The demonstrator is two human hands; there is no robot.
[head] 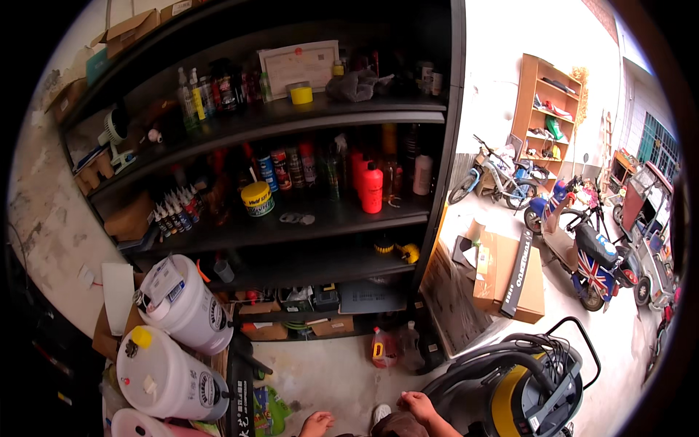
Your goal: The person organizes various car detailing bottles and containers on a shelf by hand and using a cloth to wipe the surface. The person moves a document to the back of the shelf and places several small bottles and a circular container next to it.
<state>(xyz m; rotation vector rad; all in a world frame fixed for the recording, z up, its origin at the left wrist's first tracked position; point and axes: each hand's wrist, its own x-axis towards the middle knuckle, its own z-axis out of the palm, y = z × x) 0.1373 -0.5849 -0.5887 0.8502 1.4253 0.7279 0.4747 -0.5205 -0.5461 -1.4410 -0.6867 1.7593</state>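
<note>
My left hand (318,424) is at the bottom edge, fingers loosely curled with nothing visible in them. To its right, my right hand (419,407) hangs with its fingers folded in; I see no object in it. A shoe (381,413) shows on the floor between the hands. Ahead stands a black shelving unit (349,121). Its middle shelf carries a red bottle (372,188), a yellow-lidded tub (257,199) and several small nozzle bottles (177,210). Spray bottles (188,98), a yellow tape roll (301,95) and a grey cloth (352,86) rest on the shelf above.
White plastic drums (169,377) with taps stand at the left. A wet-dry vacuum cleaner (505,401) with a coiled hose is close on my right. A red jug (384,349) sits at the shelf's foot. Beyond are a cardboard box (494,273) and a scooter (592,262).
</note>
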